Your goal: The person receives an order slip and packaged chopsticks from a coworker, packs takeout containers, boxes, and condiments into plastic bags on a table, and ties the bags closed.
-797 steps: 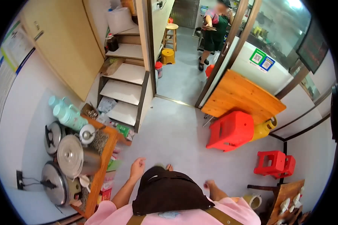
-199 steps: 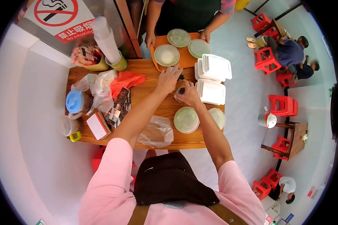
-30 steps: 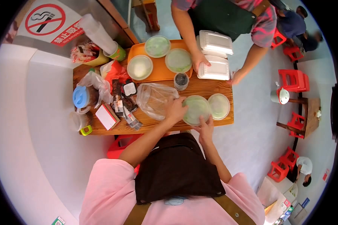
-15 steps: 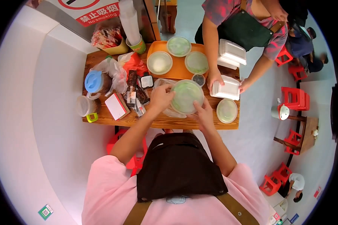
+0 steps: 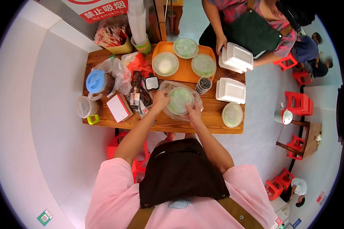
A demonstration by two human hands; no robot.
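Between my two hands is a round takeout bowl with a clear lid and pale green contents. My left hand grips its left rim, and my right hand holds the lower right rim. Beneath the bowl a clear plastic bag is spread on the wooden table; whether the bowl rests on it I cannot tell. A stack of small dark-filled cups stands just beyond, to the right. Nearer the right edge sits another lidded bowl.
An orange tray bears three lidded bowls. White clamshell boxes line the right side, where a co-worker's hand touches others. At left are a blue-lidded jug, a notepad and dark packets.
My hands have brought the bowl lower and slightly left, over the plastic bag. The co-worker has let go of the nearer clamshell box and now handles the farther ones.
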